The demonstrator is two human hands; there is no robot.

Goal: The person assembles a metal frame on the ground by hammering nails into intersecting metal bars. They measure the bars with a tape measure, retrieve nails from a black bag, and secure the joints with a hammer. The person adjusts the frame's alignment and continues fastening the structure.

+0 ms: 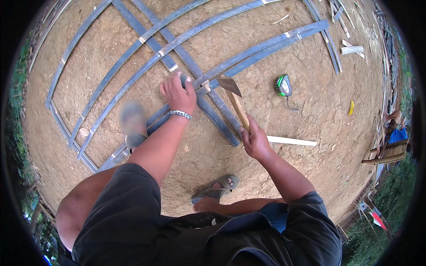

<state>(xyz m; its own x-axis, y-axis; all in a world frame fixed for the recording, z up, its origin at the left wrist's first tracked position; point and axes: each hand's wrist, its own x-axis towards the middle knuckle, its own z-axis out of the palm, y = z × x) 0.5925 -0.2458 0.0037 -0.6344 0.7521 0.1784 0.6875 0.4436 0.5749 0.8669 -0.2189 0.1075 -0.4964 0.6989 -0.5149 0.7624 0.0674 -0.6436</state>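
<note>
Over the bare ground (321,111) I see slats (216,120) lying crossed, probably flat for steady support. The right hand (255,141) wraps the hatchet (235,103) well back from its blade, likely for leverage. The tape measure (282,85) sits apart, seemingly out of the way. The left hand (178,92) curls around a dark lump (183,80) at a crossing, perhaps to steady it.

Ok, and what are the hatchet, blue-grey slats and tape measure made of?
Hatchet: handle likely bare wood, pale and tan; head probably dull metal, being thin and sharp-cornered. Blue-grey slats: perhaps bamboo or wood, seemingly painted or stained, since pale patches show. Tape measure: apparently smooth plastic, judging by its moulded green-and-black case.
</note>
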